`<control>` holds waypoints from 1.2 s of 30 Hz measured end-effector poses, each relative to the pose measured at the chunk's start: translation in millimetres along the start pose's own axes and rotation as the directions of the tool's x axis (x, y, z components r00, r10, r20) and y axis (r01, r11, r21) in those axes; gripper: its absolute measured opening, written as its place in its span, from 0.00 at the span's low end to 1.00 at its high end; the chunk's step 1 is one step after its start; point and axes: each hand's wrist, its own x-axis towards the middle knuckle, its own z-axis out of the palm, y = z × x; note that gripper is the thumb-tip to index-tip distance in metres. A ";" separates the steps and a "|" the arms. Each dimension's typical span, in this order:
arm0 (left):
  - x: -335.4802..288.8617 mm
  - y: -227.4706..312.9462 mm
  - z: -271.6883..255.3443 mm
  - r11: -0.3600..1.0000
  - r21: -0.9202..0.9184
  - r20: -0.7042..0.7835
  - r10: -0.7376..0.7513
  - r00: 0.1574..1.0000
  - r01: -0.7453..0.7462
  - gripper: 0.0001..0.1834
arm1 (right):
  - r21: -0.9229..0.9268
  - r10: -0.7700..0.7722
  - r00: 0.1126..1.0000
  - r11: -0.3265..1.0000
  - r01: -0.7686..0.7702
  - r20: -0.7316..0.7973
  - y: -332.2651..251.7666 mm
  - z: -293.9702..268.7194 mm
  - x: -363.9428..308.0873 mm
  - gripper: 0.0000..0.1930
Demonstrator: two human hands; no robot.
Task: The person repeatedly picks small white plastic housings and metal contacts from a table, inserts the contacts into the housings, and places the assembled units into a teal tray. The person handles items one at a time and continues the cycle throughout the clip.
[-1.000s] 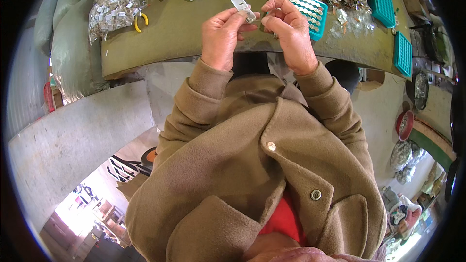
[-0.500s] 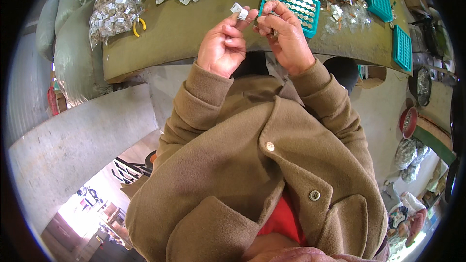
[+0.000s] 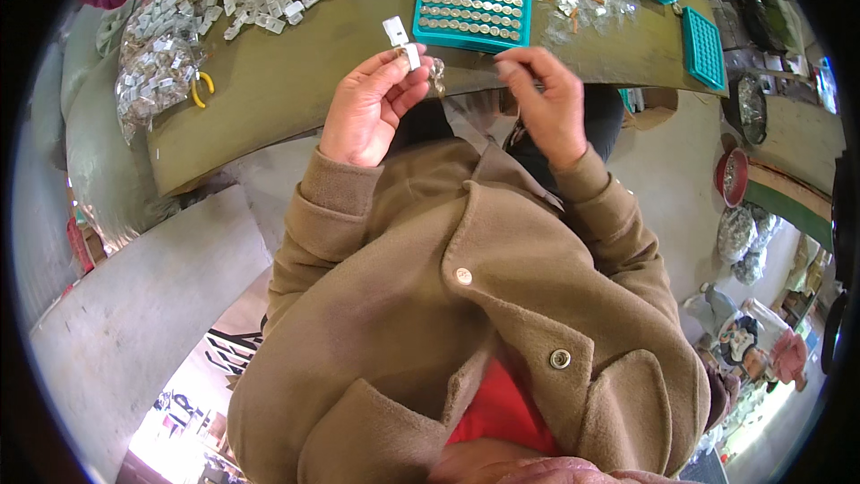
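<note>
Two hands meet at the near edge of the olive table (image 3: pixel 296 63). The left hand (image 3: pixel 367 108) pinches a small white tag (image 3: pixel 401 39) between thumb and fingertips, its long axis pointing up and away toward the far side, with a small clear ring-like piece just to its right. The right hand (image 3: pixel 546 103) is curled loosely, apparently empty, a little apart to the right. Just beyond both hands lies the teal tray (image 3: pixel 472 9), nearer the right hand.

Hands now apart: right hand (image 3: pixel 542 103) off the small white packet (image 3: pixel 402 41), left hand (image 3: pixel 370 108) alone pinching it.
</note>
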 end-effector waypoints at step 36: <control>12.9 -42.5 23.5 0.989 0.090 0.086 -0.129 0.988 0.121 0.14 | -0.450 -0.336 0.918 0.801 0.395 0.209 17.1 -20.3 49.9 0.07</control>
